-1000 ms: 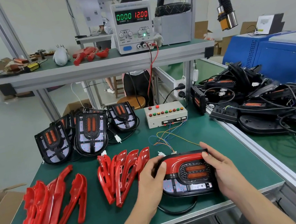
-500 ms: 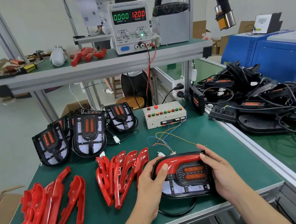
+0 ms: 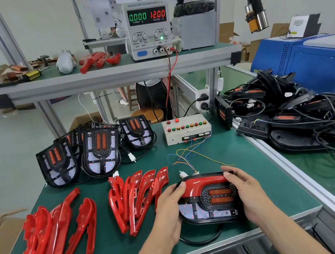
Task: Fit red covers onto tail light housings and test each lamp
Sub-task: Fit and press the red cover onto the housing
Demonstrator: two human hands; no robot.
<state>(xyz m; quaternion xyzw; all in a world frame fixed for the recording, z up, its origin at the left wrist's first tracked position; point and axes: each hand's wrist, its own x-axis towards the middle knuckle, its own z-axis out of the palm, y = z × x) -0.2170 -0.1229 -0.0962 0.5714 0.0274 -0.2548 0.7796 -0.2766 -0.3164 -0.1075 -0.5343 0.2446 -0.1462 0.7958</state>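
Left hand (image 3: 169,208) grips left end of tail light housing (image 3: 211,212) on the green bench (image 3: 240,153), near front edge, thumb pressing the red cover (image 3: 201,184). Right hand (image 3: 248,193) curls round right end, fingers (image 3: 227,171) on cover's top edge.

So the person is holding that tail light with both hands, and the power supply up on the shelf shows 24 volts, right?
Not quite. In the head view, the power supply reads 12.00 volts, not 24, with 0.000 on the current side. The rest holds: the left hand and right hand both hold the tail light.
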